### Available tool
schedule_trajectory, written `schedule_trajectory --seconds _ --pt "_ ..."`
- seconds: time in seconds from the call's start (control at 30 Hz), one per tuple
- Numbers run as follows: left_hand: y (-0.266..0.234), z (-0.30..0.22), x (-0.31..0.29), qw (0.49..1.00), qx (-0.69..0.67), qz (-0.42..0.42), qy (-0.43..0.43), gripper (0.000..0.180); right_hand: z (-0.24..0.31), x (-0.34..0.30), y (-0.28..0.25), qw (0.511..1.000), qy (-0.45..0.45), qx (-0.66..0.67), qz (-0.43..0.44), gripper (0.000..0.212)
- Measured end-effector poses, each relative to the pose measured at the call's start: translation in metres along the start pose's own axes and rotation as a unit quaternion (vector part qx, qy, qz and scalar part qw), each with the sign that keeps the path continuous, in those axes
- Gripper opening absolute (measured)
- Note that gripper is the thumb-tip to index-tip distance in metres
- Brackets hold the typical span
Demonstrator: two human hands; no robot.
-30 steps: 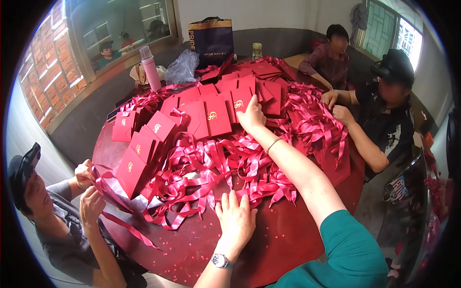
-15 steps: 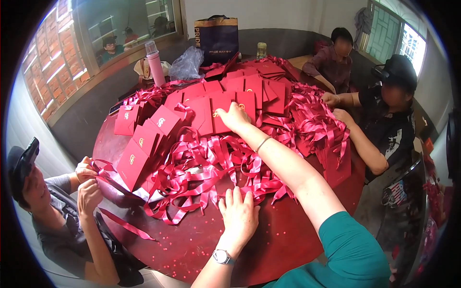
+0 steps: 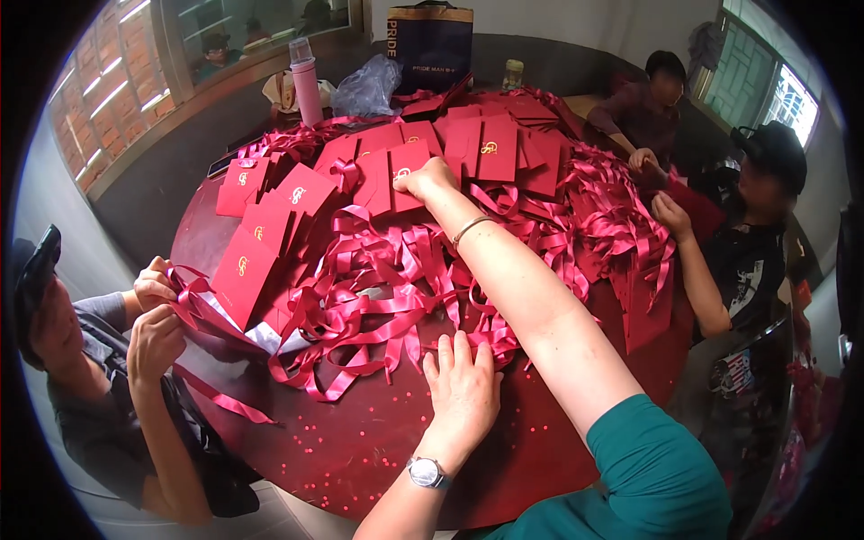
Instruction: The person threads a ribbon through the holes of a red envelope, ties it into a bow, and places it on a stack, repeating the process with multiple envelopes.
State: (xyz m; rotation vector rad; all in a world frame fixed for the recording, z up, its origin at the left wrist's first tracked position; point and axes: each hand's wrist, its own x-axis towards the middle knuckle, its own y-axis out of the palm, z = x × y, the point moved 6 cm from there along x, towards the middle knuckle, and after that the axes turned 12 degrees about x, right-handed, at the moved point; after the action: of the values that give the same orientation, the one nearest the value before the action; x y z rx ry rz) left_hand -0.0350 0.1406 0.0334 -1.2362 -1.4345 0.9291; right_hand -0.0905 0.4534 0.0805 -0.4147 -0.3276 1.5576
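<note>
My right arm stretches far over the round table. My right hand [image 3: 428, 179] is closed at the edge of a red paper gift bag [image 3: 407, 162] with a gold emblem, one of the bags standing in rows; some of its fingers are hidden. My left hand [image 3: 463, 385] rests palm down near the front of the table, fingers apart and holding nothing. Its fingertips touch the edge of a tangled heap of glossy dark pink ribbon [image 3: 369, 335]. More red bags [image 3: 245, 270] lean in an overlapping row to the left.
One co-worker [image 3: 90, 360] at left handles a ribbon. Two others sit at right, beside a pile of ribboned bags [image 3: 621, 225]. A pink bottle [image 3: 307, 94], clear plastic bag [image 3: 369, 85], dark shopping bag [image 3: 430, 49] and jar [image 3: 513, 74] stand behind. Red confetti dots the red table [image 3: 540, 450].
My view has shifted slightly. My right hand's fingers have curled in at the bag. The co-worker at right has raised their hands; the left one's hands have moved a little.
</note>
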Motion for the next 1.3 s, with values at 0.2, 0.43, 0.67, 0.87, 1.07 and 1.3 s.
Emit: schedule_trajectory --seconds 0.2,0.43,0.67,0.87,1.07,1.3 --pt "0.000 0.005 0.000 1.000 0.001 0.005 -0.010 0.048 -0.005 -0.010 -0.020 0.999 -0.040 -0.022 -0.028 0.047" --pt "-0.001 0.004 0.000 1.000 -0.004 0.001 -0.001 0.047 -0.010 -0.022 -0.072 0.983 -0.080 -0.118 -0.119 0.055" --pt "0.001 0.002 -0.001 1.000 -0.007 -0.008 0.004 0.047 0.011 -0.037 -0.086 0.951 -0.229 -0.151 -0.144 0.051" --pt "0.005 0.010 0.003 0.999 0.013 -0.037 -0.032 0.050 0.049 -0.096 -0.140 0.887 -0.423 -0.114 -0.144 0.048" --pt "-0.009 0.033 0.004 0.989 -0.037 -0.143 -0.027 0.041 0.057 -0.191 -0.242 0.892 -0.404 0.002 0.202 0.042" --pt "-0.045 0.110 -0.027 0.735 -0.600 -0.280 -0.148 0.027 -0.008 -0.282 -0.190 0.741 -0.412 -0.248 0.468 0.044"
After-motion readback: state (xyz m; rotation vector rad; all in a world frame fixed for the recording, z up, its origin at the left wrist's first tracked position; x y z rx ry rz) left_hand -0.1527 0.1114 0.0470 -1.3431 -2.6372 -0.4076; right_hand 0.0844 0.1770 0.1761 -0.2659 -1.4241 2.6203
